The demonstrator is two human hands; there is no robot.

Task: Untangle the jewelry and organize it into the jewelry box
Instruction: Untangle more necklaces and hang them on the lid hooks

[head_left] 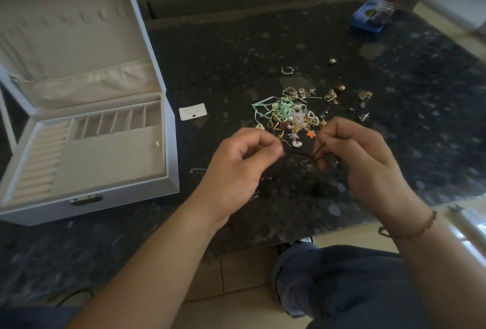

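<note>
Both hands pinch a thin dark cord [302,154]: left hand [236,165] and right hand [368,163] fingers clamped on it, just before the tangled heap of gold, pearl and green-ribbon jewelry [292,115] (on the dark speckled surface [236,66]). The open white jewelry box [86,144] stands left.

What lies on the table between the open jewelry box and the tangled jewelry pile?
Head view: only a small white earring card lies between jewelry box and tangled pile.

Jewelry box [157,189] lies left of jewelry pile [289,115] on table [263,47].
</note>
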